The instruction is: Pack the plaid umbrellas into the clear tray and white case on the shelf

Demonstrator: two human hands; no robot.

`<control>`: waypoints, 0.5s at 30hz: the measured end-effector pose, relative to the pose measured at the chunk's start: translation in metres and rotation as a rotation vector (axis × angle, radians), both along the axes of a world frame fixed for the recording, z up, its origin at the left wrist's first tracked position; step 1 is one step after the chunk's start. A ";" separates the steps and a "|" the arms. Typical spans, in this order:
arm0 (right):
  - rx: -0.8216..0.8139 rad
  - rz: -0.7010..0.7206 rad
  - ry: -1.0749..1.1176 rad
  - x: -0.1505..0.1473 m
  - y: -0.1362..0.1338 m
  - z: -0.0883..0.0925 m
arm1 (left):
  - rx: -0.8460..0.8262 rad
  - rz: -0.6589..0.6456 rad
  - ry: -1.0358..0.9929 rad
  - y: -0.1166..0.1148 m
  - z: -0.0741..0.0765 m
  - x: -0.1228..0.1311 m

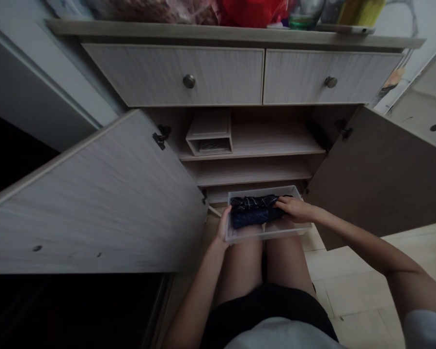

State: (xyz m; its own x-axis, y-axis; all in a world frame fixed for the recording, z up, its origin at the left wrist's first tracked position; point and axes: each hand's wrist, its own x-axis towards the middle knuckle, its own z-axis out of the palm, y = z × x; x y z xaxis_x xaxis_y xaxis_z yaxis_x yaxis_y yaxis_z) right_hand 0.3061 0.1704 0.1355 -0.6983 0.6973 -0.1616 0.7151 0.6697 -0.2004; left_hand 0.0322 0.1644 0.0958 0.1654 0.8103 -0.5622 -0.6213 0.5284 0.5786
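A clear plastic bin (245,237) rests over my thighs in front of the low cabinet. My left hand (223,225) grips its left end wall. Inside lie two long dark bundles that look like folded umbrellas, side by side: a black plaid umbrella (254,202) at the back and a navy blue umbrella (252,218) nearer me. Reaching in from the right, my right hand (294,208) has its fingers closed at the right end of the plaid umbrella. The fingertips are partly hidden.
Both cabinet doors stand open, the left door (112,203) and the right door (381,169). A small box-shaped holder (210,133) sits on the upper shelf (276,140). Above are two closed drawers (221,72). Bags, a red bag (252,12) and a glass (305,14) stand on top.
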 end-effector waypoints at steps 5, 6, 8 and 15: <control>0.055 -0.112 -0.186 -0.019 -0.001 0.000 | -0.008 -0.005 0.001 0.001 0.001 -0.002; 0.019 -0.099 -0.176 -0.018 0.003 0.004 | -0.003 -0.015 -0.007 0.001 0.002 -0.002; -0.063 -0.053 -0.055 -0.006 0.020 0.017 | -0.007 -0.032 -0.003 0.000 0.004 -0.003; 0.275 -0.847 0.199 0.099 0.138 0.052 | -0.038 0.009 0.036 -0.001 0.000 -0.004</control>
